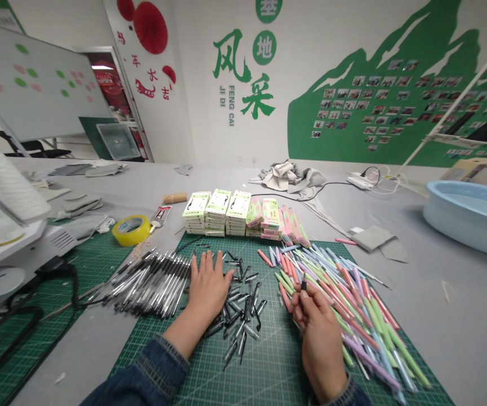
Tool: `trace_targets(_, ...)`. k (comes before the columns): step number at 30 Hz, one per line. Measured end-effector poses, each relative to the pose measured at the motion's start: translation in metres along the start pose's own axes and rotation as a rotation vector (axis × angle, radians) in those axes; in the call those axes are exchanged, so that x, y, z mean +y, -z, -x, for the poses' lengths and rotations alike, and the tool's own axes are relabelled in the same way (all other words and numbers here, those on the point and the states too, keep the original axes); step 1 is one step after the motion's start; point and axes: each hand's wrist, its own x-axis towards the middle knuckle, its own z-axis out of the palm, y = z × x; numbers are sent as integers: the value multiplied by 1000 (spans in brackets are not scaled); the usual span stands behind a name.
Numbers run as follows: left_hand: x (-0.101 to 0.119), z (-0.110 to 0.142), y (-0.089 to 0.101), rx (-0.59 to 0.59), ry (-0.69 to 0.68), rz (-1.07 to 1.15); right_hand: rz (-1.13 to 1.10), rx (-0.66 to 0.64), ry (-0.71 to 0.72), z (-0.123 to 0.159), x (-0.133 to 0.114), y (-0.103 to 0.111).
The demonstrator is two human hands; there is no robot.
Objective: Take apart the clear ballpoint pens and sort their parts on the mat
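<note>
My left hand (207,287) lies with its fingers stretched out between a pile of clear-barrelled pens with black parts (154,285) and a scatter of black pen caps (239,310). Its fingertips touch or hover just over the edge of both. My right hand (319,338) is closed in a pinch, with a small black pen part (304,284) showing at its fingertips. The rest of that part is hidden by the fingers. Beside this hand spreads a heap of pastel pens (353,304) in pink, green, blue and purple. Everything rests on a green cutting mat (269,361).
Stacked white-green boxes (217,208) and pink-green boxes (271,217) stand behind the pens. Yellow tape (131,230) and a glue-like tube (161,215) lie left. A sewing machine (19,270) flanks the left, a blue basin (472,220) the right. Cloth scraps (283,176) lie further back.
</note>
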Motion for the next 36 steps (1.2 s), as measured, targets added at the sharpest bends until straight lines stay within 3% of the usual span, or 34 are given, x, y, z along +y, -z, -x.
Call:
trace_targets(6, 17, 27, 11, -6, -55, 93, 13, -13, -7, 1, -2, -1)
trace_targets(10, 13, 40, 14, 27, -2, 82, 19, -12, 8, 1, -1, -1)
trace_targets(13, 6, 43, 11, -11, 69, 71, 31, -11, 11, 1, 0, -1)
trace_targets(20, 24, 56, 13, -38, -33, 164, 7, -11, 5, 3, -3, -2)
trace_targets(27, 23, 87, 23, 7, 41, 110, 1, -22, 11, 3, -1, -1)
trace_targets(31, 18, 88, 19, -47, 94, 112, 4, -30, 18, 2, 2, 0)
trace_targets(36, 23, 79, 16, -37, 42, 189, 9, -35, 23, 5, 3, -2)
